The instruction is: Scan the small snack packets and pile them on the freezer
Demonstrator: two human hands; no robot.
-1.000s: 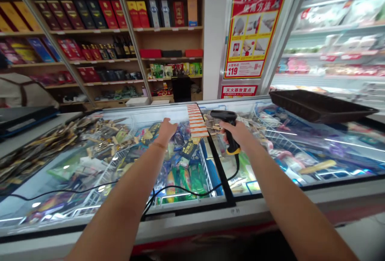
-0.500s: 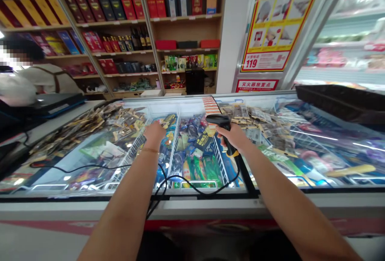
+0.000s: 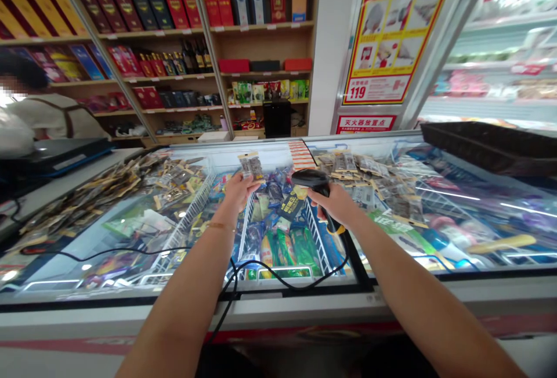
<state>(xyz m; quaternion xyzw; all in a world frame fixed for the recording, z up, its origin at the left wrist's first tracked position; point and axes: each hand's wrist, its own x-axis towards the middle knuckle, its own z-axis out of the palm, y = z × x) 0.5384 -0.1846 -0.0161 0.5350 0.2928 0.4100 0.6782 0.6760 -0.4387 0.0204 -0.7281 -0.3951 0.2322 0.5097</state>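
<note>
Left fingers [image 3: 246, 183] pinch packet [image 3: 251, 164] at near end.

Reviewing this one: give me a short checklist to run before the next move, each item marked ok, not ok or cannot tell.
1. Packet held: ok, the left hand grips a small packet.
2. Scanner held: ok, the right hand is wrapped around the handle of the handheld scanner.
3. Scanner aimed at the packet: cannot tell, its front window is not visible.
4. Barcode readable on the packet: cannot tell, too small.
5. Cable free of crossings: not ok, its strands cross beside the left forearm.
6. Dark tray apart from both hands: ok.
</note>
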